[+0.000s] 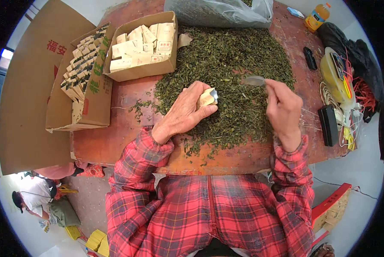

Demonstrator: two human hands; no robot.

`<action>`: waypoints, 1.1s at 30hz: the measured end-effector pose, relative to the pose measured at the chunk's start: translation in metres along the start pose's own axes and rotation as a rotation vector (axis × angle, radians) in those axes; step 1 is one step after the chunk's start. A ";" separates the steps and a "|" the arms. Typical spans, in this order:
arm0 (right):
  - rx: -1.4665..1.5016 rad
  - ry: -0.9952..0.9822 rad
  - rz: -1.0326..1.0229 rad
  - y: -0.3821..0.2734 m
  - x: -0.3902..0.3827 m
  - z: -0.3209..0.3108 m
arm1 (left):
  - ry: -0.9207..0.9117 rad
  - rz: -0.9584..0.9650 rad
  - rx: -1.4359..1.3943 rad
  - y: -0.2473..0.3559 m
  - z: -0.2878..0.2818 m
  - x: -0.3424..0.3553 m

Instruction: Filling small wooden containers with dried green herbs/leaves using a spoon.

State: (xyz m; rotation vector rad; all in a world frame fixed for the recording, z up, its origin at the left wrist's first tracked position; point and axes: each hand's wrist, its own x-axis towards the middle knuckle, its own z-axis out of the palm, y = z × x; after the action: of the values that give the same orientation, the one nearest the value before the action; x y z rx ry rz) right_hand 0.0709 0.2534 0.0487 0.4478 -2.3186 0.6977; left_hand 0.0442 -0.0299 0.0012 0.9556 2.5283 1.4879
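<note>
My left hand (185,107) is closed round a small tan paper packet (207,98), its open mouth facing right. Under and around it spreads a wide heap of dried green tea leaves (230,55) on the reddish wooden table. In my right hand (283,107) a small translucent spoon (255,80) is pinched between thumb and fingers. Its bowl points left, just above the leaves. Whether any leaves lie in the spoon cannot be made out. A gap separates the spoon from the packet.
A cardboard box of tan packets (172,68) and a taller carton of filled packets (101,122) stand at left. Behind the heap lies a clear plastic bag (192,17). At right are an orange drink bottle (317,18), a black case (327,125) and a yellow tub (331,77).
</note>
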 end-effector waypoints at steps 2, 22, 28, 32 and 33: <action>0.002 -0.059 0.096 0.006 0.004 -0.002 | 0.003 -0.008 0.002 0.003 -0.001 -0.001; 0.508 -0.408 0.882 0.011 0.016 0.046 | -0.023 0.003 -0.006 0.001 0.008 0.011; 0.642 -0.390 0.934 0.022 0.015 0.042 | -0.035 -0.044 -0.050 0.008 0.004 0.010; 0.663 -0.421 0.970 0.028 0.016 0.040 | -0.009 -0.032 -0.058 0.005 0.006 0.010; 0.671 -0.416 0.973 0.028 0.016 0.040 | -0.002 -0.034 -0.063 0.005 0.006 0.010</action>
State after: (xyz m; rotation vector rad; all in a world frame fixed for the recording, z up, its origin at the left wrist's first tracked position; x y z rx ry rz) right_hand 0.0256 0.2501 0.0244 -0.3596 -2.5755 2.0293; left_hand 0.0408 -0.0182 0.0048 0.9007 2.4678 1.5460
